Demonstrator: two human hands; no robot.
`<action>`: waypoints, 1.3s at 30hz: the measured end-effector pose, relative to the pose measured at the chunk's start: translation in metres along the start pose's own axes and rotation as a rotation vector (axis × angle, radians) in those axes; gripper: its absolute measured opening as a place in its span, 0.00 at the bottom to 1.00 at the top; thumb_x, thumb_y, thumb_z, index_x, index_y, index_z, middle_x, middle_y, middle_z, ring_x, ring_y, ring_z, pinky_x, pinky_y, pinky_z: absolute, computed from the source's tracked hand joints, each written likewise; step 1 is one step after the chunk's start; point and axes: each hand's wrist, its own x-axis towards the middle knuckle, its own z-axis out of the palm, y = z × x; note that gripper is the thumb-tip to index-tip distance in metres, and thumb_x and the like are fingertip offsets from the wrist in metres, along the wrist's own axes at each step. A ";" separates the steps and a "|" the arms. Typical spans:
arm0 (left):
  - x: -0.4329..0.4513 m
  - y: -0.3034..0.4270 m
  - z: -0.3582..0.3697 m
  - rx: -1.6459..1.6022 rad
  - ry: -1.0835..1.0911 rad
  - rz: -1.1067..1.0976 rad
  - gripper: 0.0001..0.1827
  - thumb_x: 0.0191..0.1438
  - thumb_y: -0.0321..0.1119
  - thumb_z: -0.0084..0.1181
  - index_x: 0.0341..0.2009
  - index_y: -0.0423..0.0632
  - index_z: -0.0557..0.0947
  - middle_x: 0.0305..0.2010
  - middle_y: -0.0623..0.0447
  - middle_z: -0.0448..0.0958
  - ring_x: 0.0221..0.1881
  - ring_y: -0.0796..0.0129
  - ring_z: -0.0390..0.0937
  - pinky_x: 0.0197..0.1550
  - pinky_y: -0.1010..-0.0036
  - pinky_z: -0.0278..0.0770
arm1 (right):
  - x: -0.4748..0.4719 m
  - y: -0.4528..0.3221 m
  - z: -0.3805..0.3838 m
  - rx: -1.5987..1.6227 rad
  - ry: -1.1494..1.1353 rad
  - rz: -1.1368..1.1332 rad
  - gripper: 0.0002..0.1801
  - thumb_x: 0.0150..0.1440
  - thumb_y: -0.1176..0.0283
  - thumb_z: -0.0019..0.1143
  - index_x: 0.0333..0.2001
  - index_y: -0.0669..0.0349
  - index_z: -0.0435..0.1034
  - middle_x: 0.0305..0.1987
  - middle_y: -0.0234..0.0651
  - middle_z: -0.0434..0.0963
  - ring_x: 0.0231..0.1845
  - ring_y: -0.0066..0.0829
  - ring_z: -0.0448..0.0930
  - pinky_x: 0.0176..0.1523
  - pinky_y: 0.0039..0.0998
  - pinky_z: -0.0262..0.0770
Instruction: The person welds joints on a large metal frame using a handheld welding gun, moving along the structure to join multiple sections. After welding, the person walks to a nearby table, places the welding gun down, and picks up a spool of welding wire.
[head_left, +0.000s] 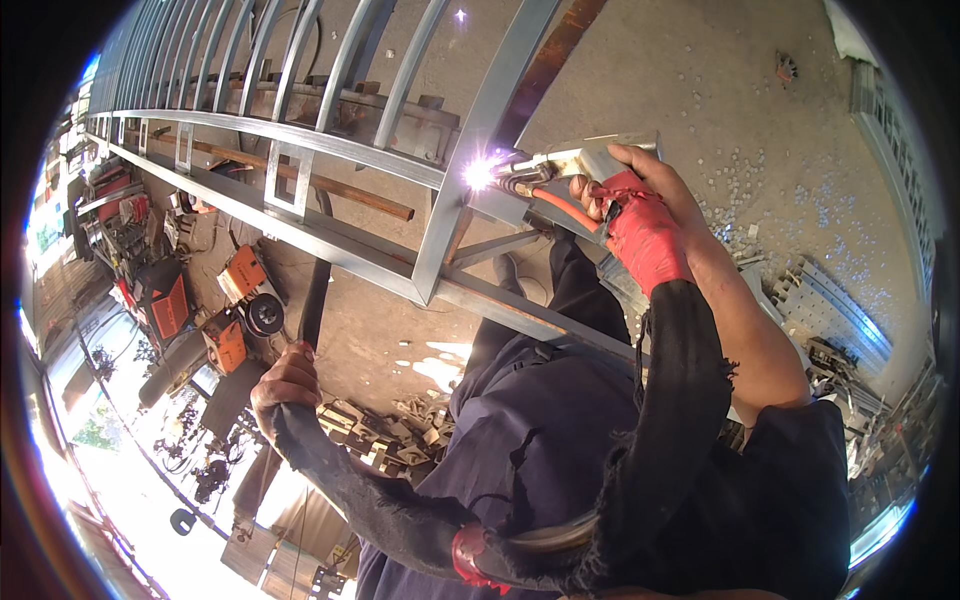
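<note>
My right hand (660, 178) is closed around a handheld welding gun (598, 160) with a pale metal body. Its nozzle points left at a bright arc of light (480, 174), on a corner of a galvanised steel frame (444, 225). An orange hose (566, 208) runs along the gun to its tip. Red tape (649, 244) wraps the rear of the gun, where a cable in a frayed black sleeve (686, 352) leaves it. The glare hides the joint itself. At the lower left, my left hand (289, 381) is clenched on a black-sleeved length of cable (313, 304).
Several upright bars (337, 64) extend the frame to the upper left. A rusty steel tube (360, 196) lies beneath. Orange machines, one with a wire spool (264, 315), stand at left. Metal offcuts (397, 442) are piled below; perforated metal pieces (832, 311) lie at right.
</note>
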 end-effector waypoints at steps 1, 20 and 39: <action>-0.007 0.007 -0.003 0.014 0.000 -0.008 0.28 0.57 0.57 0.61 0.30 0.39 0.84 0.25 0.48 0.78 0.27 0.59 0.71 0.49 0.55 0.64 | 0.002 0.001 0.002 0.002 -0.009 0.006 0.17 0.63 0.58 0.60 0.44 0.61 0.70 0.34 0.44 0.81 0.25 0.37 0.82 0.26 0.43 0.82; -0.006 0.020 0.013 0.058 0.088 -0.025 0.17 0.56 0.44 0.61 0.29 0.42 0.84 0.23 0.51 0.76 0.27 0.60 0.71 0.50 0.56 0.65 | -0.007 0.005 0.013 -0.061 -0.068 -0.012 0.19 0.66 0.58 0.53 0.47 0.64 0.69 0.34 0.46 0.81 0.26 0.38 0.82 0.28 0.42 0.83; -0.017 0.017 0.009 0.077 0.101 -0.003 0.18 0.55 0.46 0.61 0.27 0.42 0.83 0.22 0.50 0.76 0.26 0.60 0.71 0.51 0.55 0.67 | -0.026 0.006 0.022 -0.168 -0.030 -0.066 0.19 0.67 0.57 0.52 0.49 0.63 0.67 0.36 0.46 0.82 0.25 0.37 0.82 0.27 0.42 0.82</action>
